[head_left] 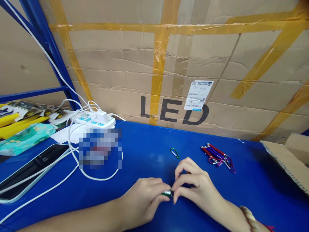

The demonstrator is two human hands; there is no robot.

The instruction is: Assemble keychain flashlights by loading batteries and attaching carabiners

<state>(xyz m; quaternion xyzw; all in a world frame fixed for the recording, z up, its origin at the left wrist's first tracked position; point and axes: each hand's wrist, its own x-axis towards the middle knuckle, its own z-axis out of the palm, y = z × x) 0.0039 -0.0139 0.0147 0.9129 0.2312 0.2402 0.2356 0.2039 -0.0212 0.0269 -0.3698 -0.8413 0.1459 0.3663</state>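
Low in the middle of the head view, my left hand [149, 196] is closed around a small green-and-silver metal tube [167, 193]. Most of the tube is hidden by its fingers; only one end shows. At that dark end, the thumb and index finger of my right hand [193, 182] pinch, with the other fingers curled above. Just beyond my right hand lies a green carabiner [174, 153] on the blue tabletop [145, 145]. Farther right is a small pile of slim red and purple metal tubes [217, 156] with carabiners attached.
On the left are a phone [33, 170], white cables, a power strip [96, 120], a teal soft packet [29, 138] and yellow packaged items [24, 119]. A pixelated patch covers something beside them. A large taped carton [125, 71] stands behind; an open cardboard box [287, 161] is at right.
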